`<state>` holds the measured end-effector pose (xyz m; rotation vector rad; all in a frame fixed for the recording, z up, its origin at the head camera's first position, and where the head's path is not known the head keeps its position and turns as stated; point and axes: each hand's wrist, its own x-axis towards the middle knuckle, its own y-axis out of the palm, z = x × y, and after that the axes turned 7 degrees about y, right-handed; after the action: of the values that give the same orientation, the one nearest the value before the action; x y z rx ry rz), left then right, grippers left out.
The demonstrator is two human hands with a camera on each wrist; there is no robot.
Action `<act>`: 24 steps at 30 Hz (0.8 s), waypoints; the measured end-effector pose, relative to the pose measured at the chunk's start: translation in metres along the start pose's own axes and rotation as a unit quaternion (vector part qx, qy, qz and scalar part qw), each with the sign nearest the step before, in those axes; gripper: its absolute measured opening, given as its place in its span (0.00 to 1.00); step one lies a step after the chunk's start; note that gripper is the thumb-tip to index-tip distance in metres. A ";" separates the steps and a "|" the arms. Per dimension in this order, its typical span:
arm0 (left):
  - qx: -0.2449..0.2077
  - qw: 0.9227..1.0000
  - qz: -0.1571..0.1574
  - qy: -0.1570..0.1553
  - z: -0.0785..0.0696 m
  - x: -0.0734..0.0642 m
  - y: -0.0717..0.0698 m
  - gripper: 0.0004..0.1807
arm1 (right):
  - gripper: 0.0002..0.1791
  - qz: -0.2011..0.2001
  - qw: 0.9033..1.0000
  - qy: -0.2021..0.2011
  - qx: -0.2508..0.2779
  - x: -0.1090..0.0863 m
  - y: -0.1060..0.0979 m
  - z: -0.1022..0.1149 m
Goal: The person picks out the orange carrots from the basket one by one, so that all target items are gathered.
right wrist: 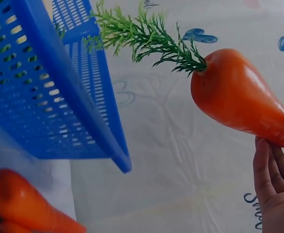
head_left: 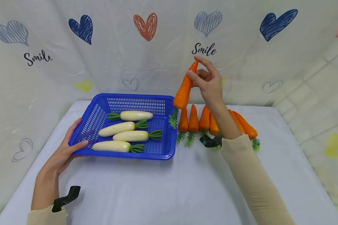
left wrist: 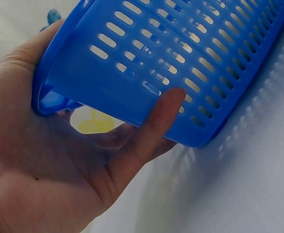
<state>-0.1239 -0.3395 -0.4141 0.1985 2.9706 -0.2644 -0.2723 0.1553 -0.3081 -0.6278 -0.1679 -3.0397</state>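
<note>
My left hand [head_left: 62,154] grips the left end of a blue plastic basket [head_left: 155,155], its thumb over the rim near the front corner. Several white radishes [head_left: 136,115] with short green stems lie in the basket. Up beyond the basket's right end, my right hand [head_left: 211,86] pinches an orange carrot [head_left: 182,93] near its pointed tip. The carrot tilts with its thick end down, and its feathery green leaves [right wrist: 151,41] hang beside the basket's right rim. In the left wrist view, the basket's slotted wall [left wrist: 132,92] rises slightly off the cloth.
To the right of the basket, several more carrots [head_left: 193,120] lie in a row on the white tablecloth [head_left: 146,190], partly hidden behind my right forearm. A pale curtain [head_left: 169,62] printed with hearts and "Smile" hangs along the table's far edge.
</note>
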 end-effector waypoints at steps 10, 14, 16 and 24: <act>0.001 1.000 -0.001 -0.002 -0.002 0.000 0.002 0.48 | 0.26 -0.015 1.000 0.016 0.006 -0.009 -0.035 0.003; 0.008 1.000 -0.002 -0.002 -0.003 0.000 0.002 0.48 | 0.27 -0.020 1.000 0.019 0.006 -0.011 -0.050 0.003; 0.011 1.000 -0.003 -0.001 -0.003 0.001 0.003 0.48 | 0.28 -0.024 1.000 0.020 0.003 -0.011 -0.057 0.003; 0.003 1.000 -0.006 -0.002 -0.001 0.001 0.002 0.48 | 0.28 -0.043 0.998 0.036 0.005 -0.015 -0.079 0.003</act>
<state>-0.1252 -0.3371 -0.4133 0.1814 2.9683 -0.2753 -0.2618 0.2341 -0.3193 -0.5237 -0.2123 -3.1357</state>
